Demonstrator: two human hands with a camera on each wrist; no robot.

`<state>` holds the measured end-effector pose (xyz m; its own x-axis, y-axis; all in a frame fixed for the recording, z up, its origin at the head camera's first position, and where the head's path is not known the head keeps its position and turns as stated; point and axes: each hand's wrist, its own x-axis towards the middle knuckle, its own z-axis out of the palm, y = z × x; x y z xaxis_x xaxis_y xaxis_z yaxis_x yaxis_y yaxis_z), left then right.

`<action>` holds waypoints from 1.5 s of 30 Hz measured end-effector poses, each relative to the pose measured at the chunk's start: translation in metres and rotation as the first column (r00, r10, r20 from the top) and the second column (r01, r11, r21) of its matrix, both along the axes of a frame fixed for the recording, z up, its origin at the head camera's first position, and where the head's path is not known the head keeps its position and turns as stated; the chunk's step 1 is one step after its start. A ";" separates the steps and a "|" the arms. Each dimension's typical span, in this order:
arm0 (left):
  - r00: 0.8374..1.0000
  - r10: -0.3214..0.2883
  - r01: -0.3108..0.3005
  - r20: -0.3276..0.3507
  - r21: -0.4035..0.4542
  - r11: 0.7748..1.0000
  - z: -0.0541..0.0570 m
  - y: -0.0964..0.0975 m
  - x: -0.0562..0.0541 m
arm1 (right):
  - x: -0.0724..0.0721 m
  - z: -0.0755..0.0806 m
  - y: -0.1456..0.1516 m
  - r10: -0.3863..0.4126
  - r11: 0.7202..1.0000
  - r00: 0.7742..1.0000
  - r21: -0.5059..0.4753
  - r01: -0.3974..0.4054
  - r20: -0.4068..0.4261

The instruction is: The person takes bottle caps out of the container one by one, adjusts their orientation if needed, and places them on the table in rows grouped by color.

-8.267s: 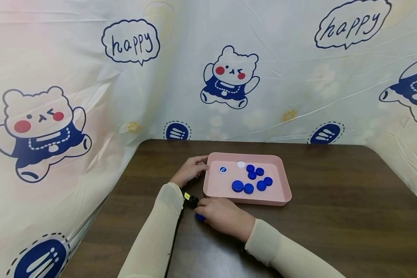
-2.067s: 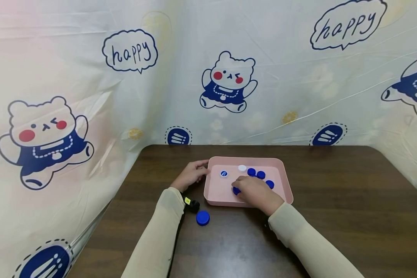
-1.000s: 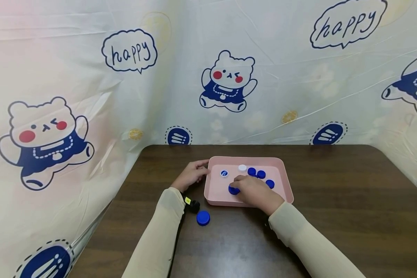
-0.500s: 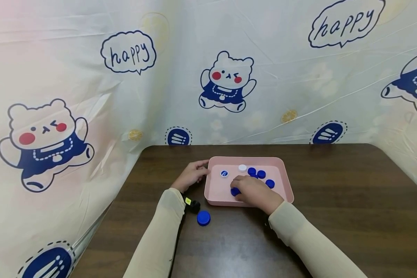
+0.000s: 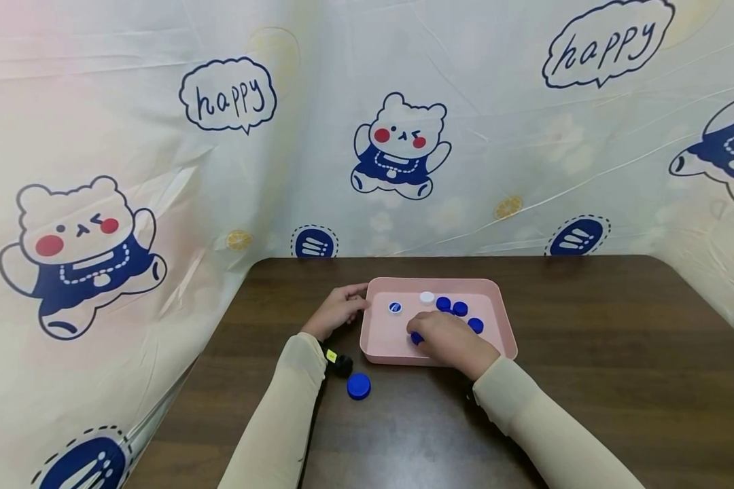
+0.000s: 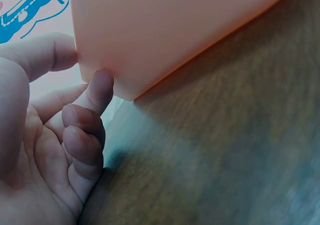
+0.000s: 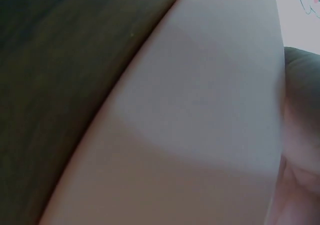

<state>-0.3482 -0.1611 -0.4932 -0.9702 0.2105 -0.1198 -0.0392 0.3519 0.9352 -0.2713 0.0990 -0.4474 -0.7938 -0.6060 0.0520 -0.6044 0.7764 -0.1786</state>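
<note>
- Right hand (image 5: pixel 449 338): over the pink tray (image 5: pixel 380 336), finger and thumb clamped on a blue disc (image 5: pixel 416 337) inside it, partly hidden between them.
- Left hand (image 5: pixel 333 312): finger and thumb apart, both touching the tray's outer wall.
- Beyond the right fingertips: a white disc (image 5: pixel 427 297), a printed disc (image 5: pixel 395 308) and several small blue discs (image 5: pixel 460 309).
- Nearer the wearer than both hands' fingers: a separate blue disc (image 5: pixel 358 386) on the brown table (image 5: pixel 587 353).

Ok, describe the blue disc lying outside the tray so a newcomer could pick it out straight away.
On the brown table, find the shallow pink tray. Just off its near left corner, next to a small black object, lies the blue disc. It is the only blue disc resting on the table itself.
</note>
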 end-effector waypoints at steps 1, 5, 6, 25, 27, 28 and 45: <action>1.000 -0.001 0.001 0.001 0.000 1.000 0.000 0.000 0.000 | 0.000 0.001 0.000 0.003 1.000 1.000 -0.001 -0.003 -0.008; 1.000 -0.004 0.004 0.002 -0.005 1.000 0.000 0.000 0.000 | 0.000 0.005 0.002 -0.003 1.000 1.000 -0.024 0.003 -0.014; 1.000 -0.003 0.003 0.000 -0.007 1.000 0.000 0.000 -0.001 | 0.000 0.007 0.002 -0.007 0.999 1.000 -0.033 0.007 -0.014; 1.000 -0.009 0.009 -0.003 0.001 1.000 0.002 -0.001 -0.001 | 0.011 0.027 -0.002 0.052 0.995 0.995 -0.086 -0.059 -0.086; 1.000 -0.011 0.011 0.001 0.002 1.000 0.002 -0.001 0.000 | 0.013 0.028 -0.003 0.067 0.993 0.993 -0.089 -0.075 -0.093; 1.000 -0.012 0.012 0.000 0.003 1.000 0.001 -0.001 0.000 | 0.014 0.029 -0.003 0.073 0.993 0.992 -0.090 -0.082 -0.100; 1.000 0.000 0.000 0.012 -0.014 1.000 0.001 -0.001 0.000 | 0.024 0.036 -0.008 0.128 0.985 0.976 -0.095 -0.146 -0.174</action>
<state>-0.3478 -0.1618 -0.4926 -0.9687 0.2086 -0.1347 -0.0506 0.3653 0.9295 -0.2475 0.0915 -0.4111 -0.6785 -0.6920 0.2466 -0.7317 0.6662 -0.1441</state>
